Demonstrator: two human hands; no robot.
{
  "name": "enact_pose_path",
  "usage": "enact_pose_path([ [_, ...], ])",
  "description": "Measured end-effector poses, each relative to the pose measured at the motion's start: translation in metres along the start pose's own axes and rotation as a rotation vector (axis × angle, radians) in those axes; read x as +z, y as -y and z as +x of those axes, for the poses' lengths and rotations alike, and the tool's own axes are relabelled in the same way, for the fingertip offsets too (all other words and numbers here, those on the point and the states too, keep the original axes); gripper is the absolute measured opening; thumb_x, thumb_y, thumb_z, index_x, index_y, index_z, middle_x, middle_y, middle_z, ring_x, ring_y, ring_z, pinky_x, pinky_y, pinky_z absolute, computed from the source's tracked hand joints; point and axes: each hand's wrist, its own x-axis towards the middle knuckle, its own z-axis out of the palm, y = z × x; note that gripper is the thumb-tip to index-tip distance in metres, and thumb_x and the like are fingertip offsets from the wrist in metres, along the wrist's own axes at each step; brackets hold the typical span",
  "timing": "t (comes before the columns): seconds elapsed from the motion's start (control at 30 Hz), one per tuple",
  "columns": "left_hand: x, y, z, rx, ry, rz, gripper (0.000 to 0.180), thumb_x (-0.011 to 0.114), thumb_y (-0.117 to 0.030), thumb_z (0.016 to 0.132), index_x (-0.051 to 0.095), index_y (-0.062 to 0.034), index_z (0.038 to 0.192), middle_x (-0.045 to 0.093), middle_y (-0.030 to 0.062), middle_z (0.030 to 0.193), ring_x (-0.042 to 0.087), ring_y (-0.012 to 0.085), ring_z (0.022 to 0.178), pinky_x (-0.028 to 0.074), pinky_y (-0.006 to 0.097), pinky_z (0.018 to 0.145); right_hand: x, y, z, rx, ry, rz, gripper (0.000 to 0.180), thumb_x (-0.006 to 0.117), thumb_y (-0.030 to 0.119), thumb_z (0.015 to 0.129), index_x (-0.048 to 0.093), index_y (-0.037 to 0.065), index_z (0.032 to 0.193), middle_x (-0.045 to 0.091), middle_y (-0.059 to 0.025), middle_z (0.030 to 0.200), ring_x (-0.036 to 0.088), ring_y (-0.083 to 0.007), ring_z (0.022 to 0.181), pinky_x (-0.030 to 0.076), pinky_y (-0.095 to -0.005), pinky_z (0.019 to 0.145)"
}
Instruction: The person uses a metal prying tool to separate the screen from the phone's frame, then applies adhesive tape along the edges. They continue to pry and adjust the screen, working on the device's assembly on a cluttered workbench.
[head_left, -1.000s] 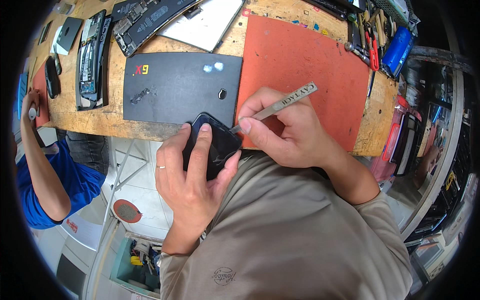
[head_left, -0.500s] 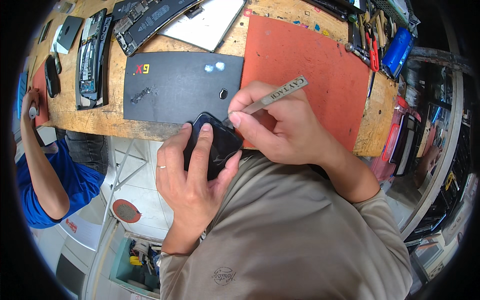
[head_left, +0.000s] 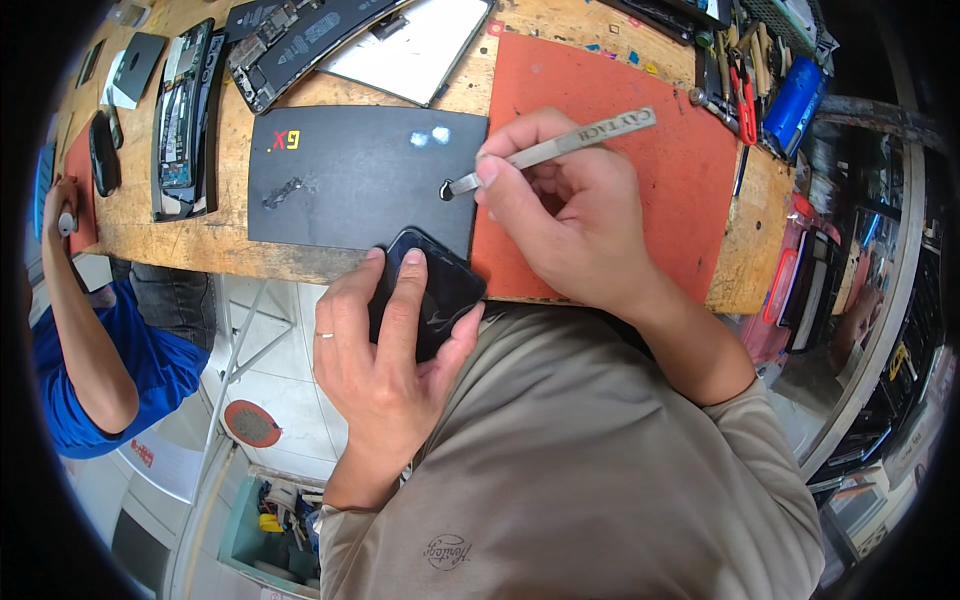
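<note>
Wooden workbench (head_left: 215,240) carries an orange mat (head_left: 640,130) and a black mat (head_left: 370,175). Left hand (head_left: 385,355) is closed around a black phone (head_left: 430,295) at the bench edge. Right hand (head_left: 560,215) pinches metal tweezers (head_left: 560,150), whose tip holds a small dark part (head_left: 446,189) over the black mat.

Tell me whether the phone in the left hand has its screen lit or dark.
Cannot tell: the phone shows only a glossy black face with faint reflections under the left hand, and it could be the back.
</note>
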Motion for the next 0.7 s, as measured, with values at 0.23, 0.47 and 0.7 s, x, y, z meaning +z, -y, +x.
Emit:
enact_pose_path([
  [0.23,0.0,0.001,0.0,0.0,-0.007,0.001,0.062,0.098,-0.03,0.074,0.077,-0.0047,0.127,0.069,0.0211,0.12,0.07,0.0394,0.103,0.059,0.048,0.085,0.002,-0.004,-0.007,-0.084,-0.087,0.11,0.006,0.071,0.005,0.103,0.071,-0.001,0.1,0.068,0.0006,0.077,0.061,-0.002,0.064,0.046,-0.0225,0.054],
  [0.47,0.0,-0.001,0.0,-0.012,-0.004,0.002,0.061,0.098,-0.03,0.073,0.078,-0.0046,0.125,0.069,0.0212,0.121,0.069,0.039,0.103,0.059,0.048,0.084,-0.016,-0.007,-0.041,-0.163,0.098,0.008,0.005,0.072,0.001,0.101,0.072,-0.004,0.102,0.07,-0.0039,0.086,0.065,-0.0065,0.067,0.048,-0.0242,0.055],
  [0.7,0.001,-0.001,-0.003,-0.034,0.007,0.001,0.07,0.101,-0.026,0.069,0.078,-0.0063,0.132,0.068,0.0203,0.127,0.069,0.0379,0.109,0.058,0.046,0.09,-0.015,-0.009,-0.051,-0.174,0.088,-0.007,0.004,0.072,0.0,0.1,0.072,-0.004,0.101,0.073,-0.0058,0.09,0.066,-0.0087,0.066,0.049,-0.0252,0.053],
])
